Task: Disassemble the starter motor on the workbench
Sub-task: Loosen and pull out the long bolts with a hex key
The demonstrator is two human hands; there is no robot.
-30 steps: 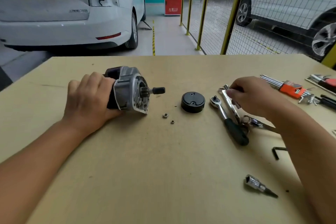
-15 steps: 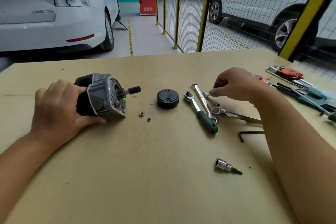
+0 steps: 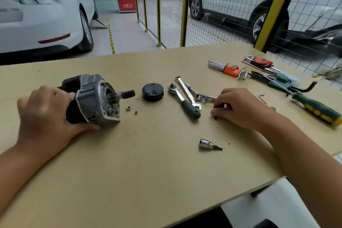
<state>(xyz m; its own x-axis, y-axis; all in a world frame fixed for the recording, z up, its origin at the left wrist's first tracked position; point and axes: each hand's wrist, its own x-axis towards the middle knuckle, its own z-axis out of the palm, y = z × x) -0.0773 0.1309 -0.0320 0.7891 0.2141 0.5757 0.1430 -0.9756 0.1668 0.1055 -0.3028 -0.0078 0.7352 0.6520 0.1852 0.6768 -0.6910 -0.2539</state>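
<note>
The starter motor (image 3: 92, 98) has a dull cast-metal housing and a matt black body; the round cap (image 3: 152, 92) looks matt black, the ratchet (image 3: 182, 101) is shiny polished metal with a green rubbery grip, and the workbench (image 3: 148, 163) top is smooth matt board

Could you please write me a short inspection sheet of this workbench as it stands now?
Surface: tan workbench, small dark specks.
Job's things: starter motor on its side; black cap off, two nuts loose beside it.
Clutter: ratchet, spanners, bit socket, hex key sets, screwdriver.
Grippers: left hand grips the motor; right hand fingertips down on the bench, pinch unclear.
Cables: nothing seen.
Surroundings: mesh fence, parked cars.
</note>
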